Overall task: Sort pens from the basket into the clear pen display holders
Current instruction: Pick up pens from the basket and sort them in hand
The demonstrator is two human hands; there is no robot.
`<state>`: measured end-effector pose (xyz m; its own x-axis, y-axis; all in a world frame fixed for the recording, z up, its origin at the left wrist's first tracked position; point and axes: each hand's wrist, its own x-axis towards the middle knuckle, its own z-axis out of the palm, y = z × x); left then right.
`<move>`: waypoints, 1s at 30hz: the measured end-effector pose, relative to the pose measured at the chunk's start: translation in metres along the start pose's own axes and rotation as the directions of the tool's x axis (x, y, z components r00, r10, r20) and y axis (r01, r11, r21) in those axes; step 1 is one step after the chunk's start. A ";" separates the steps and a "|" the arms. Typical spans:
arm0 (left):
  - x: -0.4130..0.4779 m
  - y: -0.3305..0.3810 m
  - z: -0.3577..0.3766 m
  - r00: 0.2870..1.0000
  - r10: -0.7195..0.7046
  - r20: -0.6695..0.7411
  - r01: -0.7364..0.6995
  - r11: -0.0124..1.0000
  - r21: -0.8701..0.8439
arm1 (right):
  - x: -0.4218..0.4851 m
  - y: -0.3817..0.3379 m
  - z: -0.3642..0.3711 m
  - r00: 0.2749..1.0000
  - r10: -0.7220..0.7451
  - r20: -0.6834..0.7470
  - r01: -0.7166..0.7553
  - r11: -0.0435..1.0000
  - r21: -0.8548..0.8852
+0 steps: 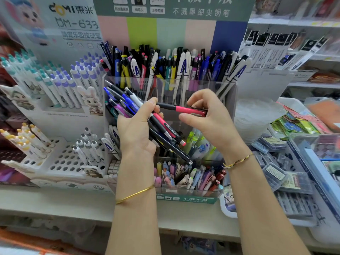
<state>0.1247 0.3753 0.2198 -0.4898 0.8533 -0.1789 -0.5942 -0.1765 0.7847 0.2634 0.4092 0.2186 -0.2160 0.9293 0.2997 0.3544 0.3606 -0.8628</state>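
Right hand [207, 115] pinches pink pen [184, 108] at clip end.

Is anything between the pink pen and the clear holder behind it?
Nothing visible. The pink pen, pinched by the right hand, is directly in front of the clear holder; the left hand holds its pen bundle aside.

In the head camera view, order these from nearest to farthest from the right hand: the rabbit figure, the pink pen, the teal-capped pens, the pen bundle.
1. pink pen: pinched in the right hand itself.
2. pen bundle: just to the left, gripped by the left hand.
3. rabbit figure: further left.
4. teal-capped pens: far left.
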 end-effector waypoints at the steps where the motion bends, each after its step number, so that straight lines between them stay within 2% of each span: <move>1: 0.000 0.001 0.000 1.000 -0.006 0.001 0.006 1.000 0.004 | 0.000 0.000 0.000 1.000 -0.018 0.008 0.018 0.999 -0.026; 5: 0.001 0.002 -0.001 1.000 -0.013 -0.010 0.013 1.000 0.020 | 0.000 0.000 0.003 0.999 -0.028 0.016 0.029 0.996 -0.086; 8: 0.002 0.003 -0.001 1.000 -0.001 -0.004 0.001 1.000 0.015 | -0.001 -0.002 0.004 0.998 -0.021 0.064 0.023 1.000 -0.017; 12: 0.002 0.004 -0.002 1.000 -0.012 0.003 0.012 1.000 0.010 | 0.000 0.000 0.005 0.997 -0.080 0.001 0.080 0.997 0.000; 15: 0.000 0.004 -0.001 1.000 -0.016 0.007 0.016 1.000 0.012 | 0.004 0.001 0.006 0.997 -0.071 -0.031 0.067 0.992 -0.107; 18: -0.001 0.003 0.000 1.000 -0.014 -0.008 0.014 1.000 -0.004 | 0.004 -0.001 0.008 0.998 -0.065 0.016 0.066 0.995 -0.078; 22: -0.001 0.005 -0.001 1.000 -0.016 0.003 0.016 1.000 -0.011 | 0.001 -0.004 0.005 0.991 -0.131 0.040 0.133 0.989 -0.067; 24: -0.001 0.005 -0.001 1.000 -0.019 0.010 0.020 1.000 -0.018 | 0.002 -0.004 0.004 0.992 -0.112 0.053 0.118 0.984 -0.135; 27: -0.001 0.005 -0.001 1.000 -0.001 0.002 0.001 1.000 -0.004 | 0.002 -0.003 0.007 0.987 -0.065 0.148 0.103 0.959 -0.265; 30: -0.001 0.005 -0.001 1.000 -0.011 0.002 0.011 1.000 -0.008 | -0.001 -0.004 0.010 0.988 -0.071 0.138 0.093 0.983 -0.157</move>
<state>0.1218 0.3731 0.2231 -0.4819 0.8562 -0.1861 -0.6045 -0.1711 0.7780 0.2535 0.4060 0.2177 -0.3641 0.8812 0.3014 0.4712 0.4534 -0.7565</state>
